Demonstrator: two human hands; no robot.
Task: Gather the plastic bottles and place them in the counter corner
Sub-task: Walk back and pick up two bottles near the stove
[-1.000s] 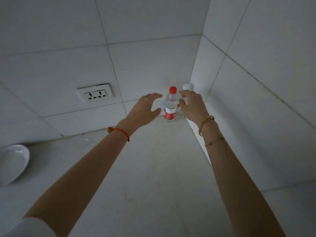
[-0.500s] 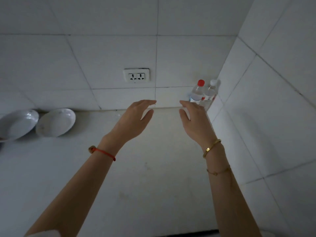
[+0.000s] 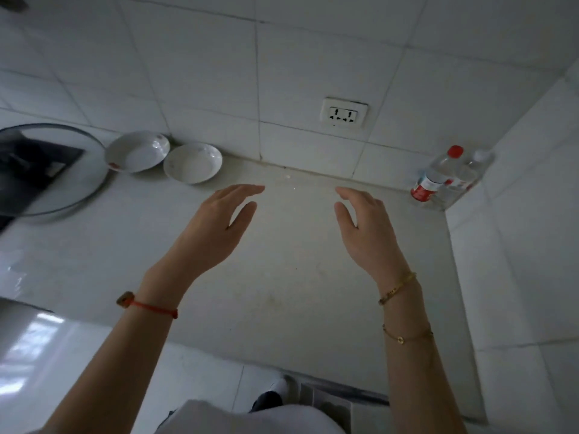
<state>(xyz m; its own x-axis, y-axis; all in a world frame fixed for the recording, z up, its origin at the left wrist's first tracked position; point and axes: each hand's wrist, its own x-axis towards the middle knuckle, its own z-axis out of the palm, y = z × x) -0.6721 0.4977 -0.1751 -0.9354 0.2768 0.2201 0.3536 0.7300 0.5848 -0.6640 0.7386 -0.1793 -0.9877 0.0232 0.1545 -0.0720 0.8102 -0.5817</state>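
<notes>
Two clear plastic bottles stand side by side in the counter corner at the right, where the two tiled walls meet. The red-capped bottle (image 3: 435,173) has a red label; the white-capped bottle (image 3: 466,175) stands just right of it, against the side wall. My left hand (image 3: 216,227) and my right hand (image 3: 366,227) hover over the middle of the counter, both open, palms facing each other, holding nothing. Both hands are well left of the bottles and apart from them.
Two white bowls (image 3: 138,151) (image 3: 192,162) sit at the back wall on the left, next to a large round glass lid (image 3: 78,189) at the far left. A wall socket (image 3: 344,114) is above the counter (image 3: 282,292). The counter's front edge runs along the bottom.
Both hands have drawn back from the bottles toward me, empty. The view has swung left and down, so the bottles now sit at the far right and the bowls and lid have come into sight.
</notes>
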